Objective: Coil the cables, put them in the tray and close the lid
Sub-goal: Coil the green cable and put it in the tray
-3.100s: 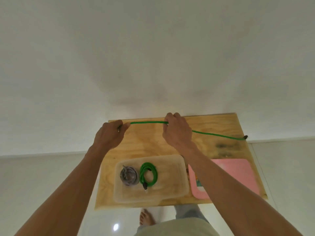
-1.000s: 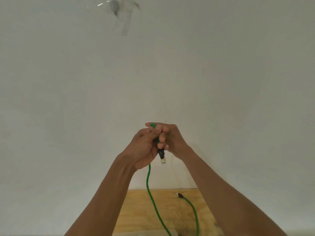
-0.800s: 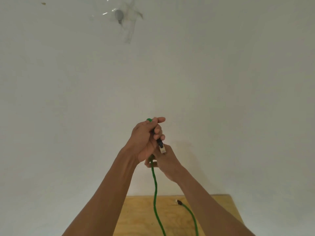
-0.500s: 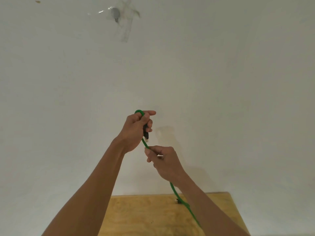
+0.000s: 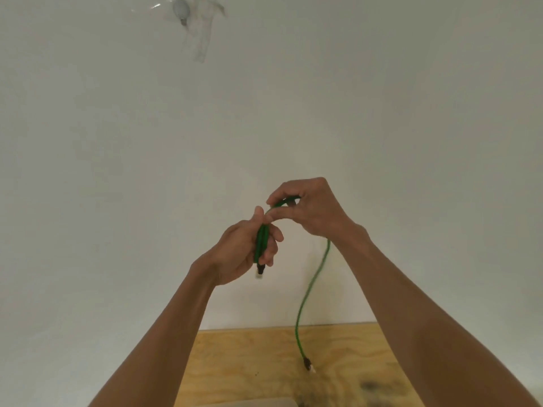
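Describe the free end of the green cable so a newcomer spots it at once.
Start at the wooden table at the bottom of the view. The green cable hangs from the right hand down to it. Its free end lies there, a dark plug with a pale tip; the other plug dangles below the left hand.

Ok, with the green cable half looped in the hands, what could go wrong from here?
The green cable has its free connector hanging near the wooden table; it may drag or snag. The left hand grips only a short fold, which might slip as the right hand adds loops.
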Available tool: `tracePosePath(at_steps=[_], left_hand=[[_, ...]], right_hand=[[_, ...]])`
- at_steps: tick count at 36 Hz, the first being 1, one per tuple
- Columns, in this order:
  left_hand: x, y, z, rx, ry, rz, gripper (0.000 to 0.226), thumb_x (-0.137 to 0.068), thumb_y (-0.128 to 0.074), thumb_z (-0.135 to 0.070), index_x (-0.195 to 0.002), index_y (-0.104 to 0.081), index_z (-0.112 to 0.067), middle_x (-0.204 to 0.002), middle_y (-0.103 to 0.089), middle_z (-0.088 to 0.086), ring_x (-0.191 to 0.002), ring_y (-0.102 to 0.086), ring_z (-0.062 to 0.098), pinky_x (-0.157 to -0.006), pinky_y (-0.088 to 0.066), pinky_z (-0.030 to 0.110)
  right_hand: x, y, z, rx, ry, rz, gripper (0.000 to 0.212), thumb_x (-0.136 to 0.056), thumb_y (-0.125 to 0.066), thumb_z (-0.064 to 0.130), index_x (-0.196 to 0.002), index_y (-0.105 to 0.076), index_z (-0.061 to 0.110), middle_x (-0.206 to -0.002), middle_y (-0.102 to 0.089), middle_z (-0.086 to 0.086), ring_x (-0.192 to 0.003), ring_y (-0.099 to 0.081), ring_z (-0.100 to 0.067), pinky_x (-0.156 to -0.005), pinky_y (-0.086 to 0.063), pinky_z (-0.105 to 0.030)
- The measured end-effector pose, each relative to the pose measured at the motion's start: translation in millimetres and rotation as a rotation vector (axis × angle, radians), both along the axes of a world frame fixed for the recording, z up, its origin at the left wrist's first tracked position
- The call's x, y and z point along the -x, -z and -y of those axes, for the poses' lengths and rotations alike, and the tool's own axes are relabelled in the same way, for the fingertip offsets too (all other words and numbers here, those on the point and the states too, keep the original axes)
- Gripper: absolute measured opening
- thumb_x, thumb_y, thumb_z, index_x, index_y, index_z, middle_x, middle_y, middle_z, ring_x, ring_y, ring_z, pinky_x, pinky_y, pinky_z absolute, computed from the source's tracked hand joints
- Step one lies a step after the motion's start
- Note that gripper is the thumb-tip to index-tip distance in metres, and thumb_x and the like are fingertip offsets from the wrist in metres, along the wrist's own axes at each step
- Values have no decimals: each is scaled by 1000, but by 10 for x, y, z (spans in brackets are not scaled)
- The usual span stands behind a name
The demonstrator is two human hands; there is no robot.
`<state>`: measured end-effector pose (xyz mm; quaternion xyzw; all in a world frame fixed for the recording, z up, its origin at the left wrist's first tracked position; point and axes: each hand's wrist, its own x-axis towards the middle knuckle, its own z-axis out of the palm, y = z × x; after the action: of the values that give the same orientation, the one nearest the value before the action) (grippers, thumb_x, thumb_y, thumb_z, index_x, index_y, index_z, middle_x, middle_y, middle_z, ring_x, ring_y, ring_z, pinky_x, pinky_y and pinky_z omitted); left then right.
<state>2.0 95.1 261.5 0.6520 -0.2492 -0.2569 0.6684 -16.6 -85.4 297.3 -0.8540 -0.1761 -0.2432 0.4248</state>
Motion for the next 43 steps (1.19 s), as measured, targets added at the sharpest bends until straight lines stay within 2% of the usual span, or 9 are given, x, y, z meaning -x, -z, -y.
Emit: tracePosePath(at_steps=[5, 10, 11, 15, 21, 25, 33, 39, 43], left_hand=[[76, -54, 33, 203, 129, -177, 51, -104, -36, -45, -86, -63, -6, -59, -43, 9, -54, -40, 21, -64, -46, 35], [131, -106, 104, 389, 256, -167, 28, -102, -43, -25, -87, -60, -8, -61, -47, 4, -54, -44, 17, -65, -49, 33], [132, -122, 131, 420, 251, -151, 26, -101, -43, -23, -88, -59, -8, -62, -48, 4, -54, -45, 16, -66, -50, 33], [35, -210, 184, 507, 194, -108, 24, -102, -42, -19, -94, -60, -6, -68, -55, 4, -60, -51, 17, -70, -52, 32], [-268, -293, 59, 390, -42, 95, 19, -96, -49, -16, -101, -61, -2, -76, -61, 3, -65, -56, 14, -74, -52, 30], [-426, -227, -55, 285, -108, 159, 23, -93, -53, -18, -104, -62, 0, -78, -67, 5, -71, -62, 18, -78, -54, 32], [-364, 28, -107, -122, -116, 365, 32, -101, -51, -26, -100, -66, 3, -87, -72, 15, -84, -68, 29, -85, -55, 44], [-5, 30, 40, 9, 39, -24, 64, -104, -24, -51, -90, -63, -1, -61, -58, 14, -55, -52, 23, -64, -47, 34], [126, 15, 151, 185, 116, -162, 66, -102, -27, -55, -86, -64, -4, -55, -49, 12, -51, -45, 22, -63, -46, 35]], right_hand=[[-102, 41, 60, -264, -119, -23, 21, -67, -89, 7, -83, -77, 4, -77, -74, 0, -72, -66, -10, -66, -48, -21], [-72, 279, 38, -457, -201, -239, 20, -90, -70, 15, -103, -73, 0, -78, -75, 2, -78, -70, -17, -74, -56, -43], [-29, 345, 7, -485, -227, -267, 20, -96, -60, 9, -105, -69, -5, -72, -74, 3, -71, -71, -16, -69, -58, -36], [128, 663, -221, -469, -177, -396, 38, -93, -50, -14, -74, -66, 15, -60, -65, 9, -51, -58, -5, -56, -48, -25], [246, 870, -371, -560, -84, -422, 17, -99, -60, 19, -105, -73, 9, -74, -68, 1, -50, -37, -11, -46, -32, -22], [277, 821, -343, -344, 11, -285, 17, -95, -65, 23, -104, -76, 13, -74, -73, 5, -49, -47, -5, -52, -41, -18], [314, 317, -122, -32, -25, -161, 20, -86, -71, 10, -105, -74, 18, -89, -77, 7, -81, -72, -4, -81, -58, -26], [133, -21, 66, -102, -76, -93, 19, -73, -87, 14, -88, -76, 9, -79, -74, 3, -74, -69, -5, -70, -56, -21], [2, 29, 124, -334, -152, -154, 20, -71, -86, 3, -87, -74, -2, -74, -72, -2, -68, -66, -9, -67, -52, -21]])
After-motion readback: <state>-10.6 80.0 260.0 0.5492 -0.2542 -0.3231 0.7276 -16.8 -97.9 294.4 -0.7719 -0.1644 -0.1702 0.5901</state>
